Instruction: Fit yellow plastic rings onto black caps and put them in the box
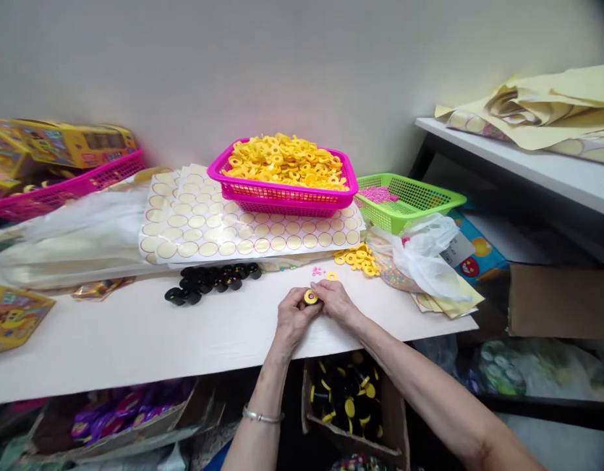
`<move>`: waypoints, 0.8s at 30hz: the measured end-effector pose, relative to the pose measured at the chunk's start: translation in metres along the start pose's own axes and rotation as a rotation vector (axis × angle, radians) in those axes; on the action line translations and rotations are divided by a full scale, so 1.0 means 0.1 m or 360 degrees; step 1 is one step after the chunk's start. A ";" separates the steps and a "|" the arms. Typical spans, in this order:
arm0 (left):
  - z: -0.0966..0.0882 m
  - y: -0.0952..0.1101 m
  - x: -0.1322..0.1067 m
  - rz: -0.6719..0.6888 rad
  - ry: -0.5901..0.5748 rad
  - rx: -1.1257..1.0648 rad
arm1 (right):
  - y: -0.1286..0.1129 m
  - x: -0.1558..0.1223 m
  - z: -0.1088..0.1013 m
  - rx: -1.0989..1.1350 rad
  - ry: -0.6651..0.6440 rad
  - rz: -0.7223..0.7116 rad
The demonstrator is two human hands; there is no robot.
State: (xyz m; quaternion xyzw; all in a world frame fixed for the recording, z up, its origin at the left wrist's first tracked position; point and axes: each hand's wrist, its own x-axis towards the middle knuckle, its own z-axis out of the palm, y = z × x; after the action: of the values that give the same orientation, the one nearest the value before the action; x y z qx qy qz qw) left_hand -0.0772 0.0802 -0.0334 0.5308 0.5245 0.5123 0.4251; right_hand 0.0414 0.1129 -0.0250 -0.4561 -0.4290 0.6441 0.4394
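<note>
Black pot with a yellow top (310, 297), held up at the near-middle part of the worktop (135, 340), between the two hands; the left hand (295, 314) is closed round its side, gripping it with the top turned up toward the head camera; the right hand (335, 299) has its fingers bent in and touching the right edge of the top, though whether they also pinch some small piece I cannot tell; a dark-rimmed spot shows at the middle of the yellow top, too small to make out well

The step in hand looks like fitting or pressing the top into place on this one pot; just beyond the fingers lie a single yellow ring (332, 276) and a few pink bits (318, 271), with a heap of yellow rings (359, 260) to the right, so parts seem within easy reach; a cluster of black pots (216, 278) stands and lies to the left, near the patterned sheets (199, 226); as I judge it, the next move calls for a steady left grip, the pot kept level, and light, even fingertip pressure from the right so that the top sits square
</note>
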 end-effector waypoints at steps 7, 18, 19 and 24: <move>0.05 0.28 -0.30 0.0387 0.0056 0.0187 | -0.15 -0.59 -0.23 0.0632 -0.0311 0.0190; 0.13 0.65 -0.61 0.0996 -0.0264 0.0496 | -0.16 -0.98 -0.55 0.0850 -0.0874 0.0239; 0.14 0.66 -0.62 0.1065 -0.0298 0.0537 | -0.17 -0.99 -0.56 0.0860 -0.0892 0.0233; 0.25 0.66 -0.73 0.1266 -0.0447 0.0765 | -0.27 -1.04 -0.56 0.0614 -0.0931 0.0319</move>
State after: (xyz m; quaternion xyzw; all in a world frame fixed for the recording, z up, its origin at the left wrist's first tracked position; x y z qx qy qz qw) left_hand -0.0391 0.0037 0.0217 0.8372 0.3220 0.4229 0.1284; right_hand 0.1207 0.0281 0.0111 -0.2012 -0.3603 0.8562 0.3108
